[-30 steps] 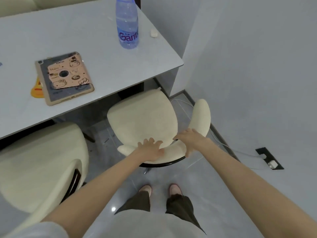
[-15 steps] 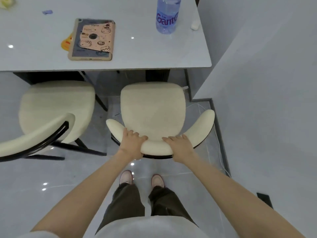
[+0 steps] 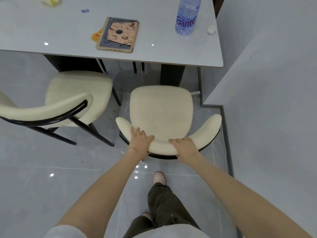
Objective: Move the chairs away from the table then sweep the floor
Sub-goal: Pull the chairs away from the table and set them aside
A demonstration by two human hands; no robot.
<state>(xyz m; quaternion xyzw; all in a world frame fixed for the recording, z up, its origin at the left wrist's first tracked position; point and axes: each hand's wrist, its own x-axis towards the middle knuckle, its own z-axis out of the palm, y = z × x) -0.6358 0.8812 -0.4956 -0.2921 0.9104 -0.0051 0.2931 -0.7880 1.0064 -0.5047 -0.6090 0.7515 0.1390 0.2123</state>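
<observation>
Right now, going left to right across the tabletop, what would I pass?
pale yellow crumpled thing → small blue scrap → tablet in a sticker-covered case → water bottle → small white lump

Glossy grey tile floor under me, light glints on it. Pale grey wall on my right, dark skirting at its foot, thin white cable beside it. Far: pale table, dark legs. Two cream black-framed chairs: right chair, left chair.
</observation>
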